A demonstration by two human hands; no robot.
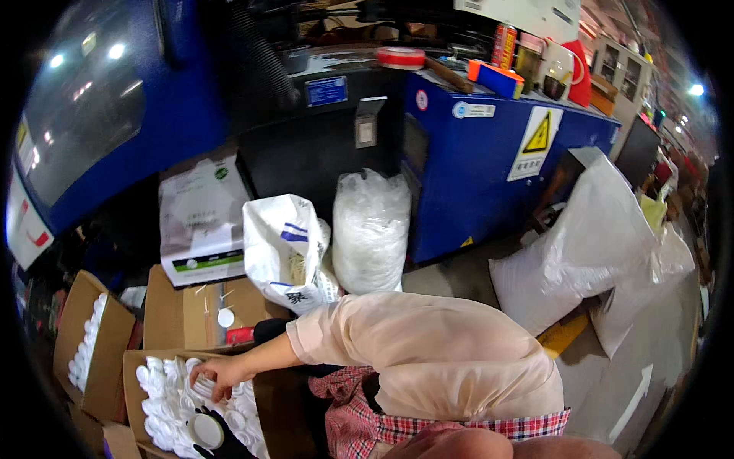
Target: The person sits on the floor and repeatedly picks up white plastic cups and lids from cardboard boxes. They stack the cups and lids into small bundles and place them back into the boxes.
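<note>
My right hand [218, 375], bare, below a cream sleeve, is over a cardboard box [271, 398] packed with white plastic pieces [157, 409] with round ends. Its fingers are apart and curved, touching or just above the pieces. My left hand [222, 444], in a black glove, holds a white round piece [206, 431] at the lower part of the box. A second carton [111, 344] at the left holds more white pieces. Behind, an opened carton [172, 314] has a white disc and a red object beside it.
Blue machinery [447, 176] spans the back, with tape, cans and a mug on top. A printed white bag [275, 237], clear plastic bundle [367, 229] and pale flat sack [199, 206] stand behind the boxes. Large white sacks [558, 268] sit right on the grey floor.
</note>
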